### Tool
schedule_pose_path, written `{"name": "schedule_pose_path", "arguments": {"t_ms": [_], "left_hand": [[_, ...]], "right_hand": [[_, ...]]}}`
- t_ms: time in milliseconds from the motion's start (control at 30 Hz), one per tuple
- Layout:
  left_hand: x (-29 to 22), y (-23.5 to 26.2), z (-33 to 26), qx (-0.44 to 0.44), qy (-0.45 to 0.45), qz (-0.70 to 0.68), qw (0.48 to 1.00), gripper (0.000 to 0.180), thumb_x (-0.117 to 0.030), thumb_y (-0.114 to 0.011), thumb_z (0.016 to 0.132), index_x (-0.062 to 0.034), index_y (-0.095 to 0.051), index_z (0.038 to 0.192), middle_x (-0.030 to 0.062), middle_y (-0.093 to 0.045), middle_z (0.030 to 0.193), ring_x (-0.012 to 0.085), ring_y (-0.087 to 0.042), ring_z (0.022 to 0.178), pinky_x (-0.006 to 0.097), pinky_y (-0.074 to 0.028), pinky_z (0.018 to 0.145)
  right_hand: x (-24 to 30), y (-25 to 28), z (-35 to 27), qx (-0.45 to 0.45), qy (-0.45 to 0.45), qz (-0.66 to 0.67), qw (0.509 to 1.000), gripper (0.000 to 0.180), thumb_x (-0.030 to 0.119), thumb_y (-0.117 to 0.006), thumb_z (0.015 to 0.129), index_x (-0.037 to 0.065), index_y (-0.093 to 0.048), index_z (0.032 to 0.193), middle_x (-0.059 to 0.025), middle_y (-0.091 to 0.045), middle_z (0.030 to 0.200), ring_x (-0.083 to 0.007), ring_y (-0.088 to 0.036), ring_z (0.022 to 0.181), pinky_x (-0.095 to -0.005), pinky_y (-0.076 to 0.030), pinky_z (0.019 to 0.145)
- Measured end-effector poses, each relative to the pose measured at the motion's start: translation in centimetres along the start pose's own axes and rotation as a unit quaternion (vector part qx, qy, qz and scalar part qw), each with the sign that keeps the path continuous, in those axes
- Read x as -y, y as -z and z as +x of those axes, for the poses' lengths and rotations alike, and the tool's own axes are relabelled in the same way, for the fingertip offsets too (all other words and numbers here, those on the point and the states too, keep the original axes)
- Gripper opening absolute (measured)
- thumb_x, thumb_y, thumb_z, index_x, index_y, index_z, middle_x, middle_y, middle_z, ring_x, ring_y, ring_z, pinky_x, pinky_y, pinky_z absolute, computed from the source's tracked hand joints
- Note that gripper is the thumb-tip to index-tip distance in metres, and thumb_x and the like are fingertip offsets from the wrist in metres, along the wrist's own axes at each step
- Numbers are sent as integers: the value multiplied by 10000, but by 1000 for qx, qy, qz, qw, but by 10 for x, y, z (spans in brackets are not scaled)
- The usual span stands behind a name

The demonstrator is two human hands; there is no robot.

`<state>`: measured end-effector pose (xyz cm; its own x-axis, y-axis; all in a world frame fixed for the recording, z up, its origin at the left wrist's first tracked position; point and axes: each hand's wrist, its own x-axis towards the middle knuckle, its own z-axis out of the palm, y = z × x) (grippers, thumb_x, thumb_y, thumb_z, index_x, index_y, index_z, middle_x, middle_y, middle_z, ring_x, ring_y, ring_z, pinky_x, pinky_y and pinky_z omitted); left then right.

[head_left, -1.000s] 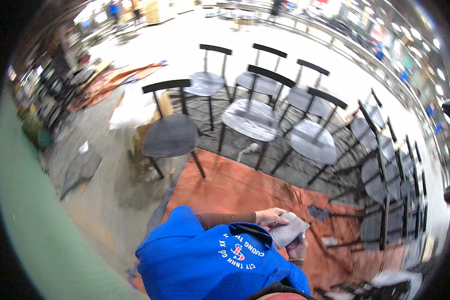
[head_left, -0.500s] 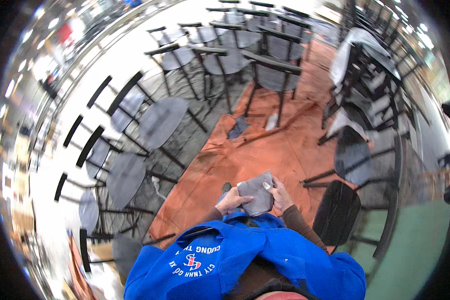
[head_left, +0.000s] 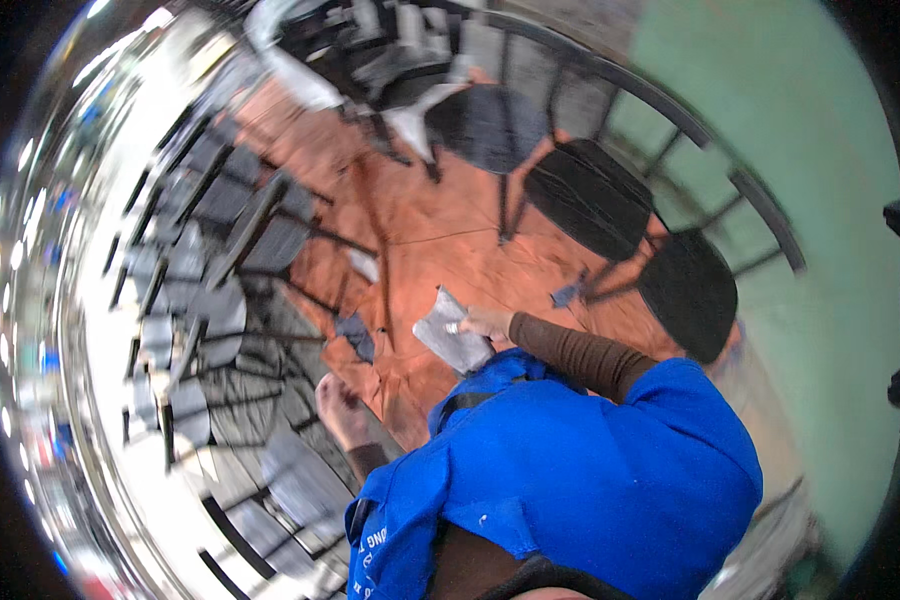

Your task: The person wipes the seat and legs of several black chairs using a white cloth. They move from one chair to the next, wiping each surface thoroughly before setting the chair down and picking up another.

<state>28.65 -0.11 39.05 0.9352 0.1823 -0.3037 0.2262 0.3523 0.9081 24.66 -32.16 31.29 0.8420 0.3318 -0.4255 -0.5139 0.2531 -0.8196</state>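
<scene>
A folded grey sheet (head_left: 454, 334), either cloth or abrasive paper, is in my right hand (head_left: 487, 323), pinched along its right side with the thumb on top. It is held just in front of my body, over the orange floor covering. My left hand (head_left: 342, 408) is away to the left, apart from the sheet, near a grey chair seat (head_left: 305, 470). That hand is blurred; its fingers look loosely apart and nothing shows in them.
Black-framed chairs with grey seats (head_left: 215, 320) crowd the left. Dark chair seats (head_left: 590, 198) line the right, beside a green floor (head_left: 820, 300). Orange sheeting (head_left: 440, 230) lies between them, with a dark scrap (head_left: 354, 336) on it. White wrapping (head_left: 290, 55) hangs over furniture at the top.
My view and body have turned to the right. Both hands were on the grey sheet; the left has let go and moved off to the left, while the right keeps hold.
</scene>
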Motion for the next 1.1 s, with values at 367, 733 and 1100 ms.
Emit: {"name": "schedule_pose_path", "arguments": {"t_ms": [367, 733, 1100], "left_hand": [[15, -46, 83, 214, 34, 92, 972, 133, -148, -599, 957, -67, -594, 1062, -4, -589, 845, 88, -551, 718, 229, -480, 645], [76, -154, -16, 233, 66, 134, 961, 156, -190, -606, 948, -50, -631, 1012, 24, -646, 847, 115, -632, 754, 265, -534, 690], [168, -212, -160, 128, 147, 141, 971, 199, -205, -617, 941, -41, -625, 1053, 35, -670, 892, 114, -643, 770, 259, -524, 639]], "right_hand": [[-65, 83, -140, -524, 181, 274, 786, 274, 172, -684, 867, -17, -639, 1060, -67, -678, 907, -185, -674, 768, -362, -550, 676], [-42, 279, -330, -642, 195, 106, 734, 429, 338, -617, 937, -53, -594, 1113, -139, -650, 996, -244, -599, 825, -400, -489, 732], [-66, 503, -418, -703, 152, 44, 693, 446, 327, -601, 948, -80, -574, 1128, -146, -647, 998, -250, -590, 757, -395, -492, 674]]}}
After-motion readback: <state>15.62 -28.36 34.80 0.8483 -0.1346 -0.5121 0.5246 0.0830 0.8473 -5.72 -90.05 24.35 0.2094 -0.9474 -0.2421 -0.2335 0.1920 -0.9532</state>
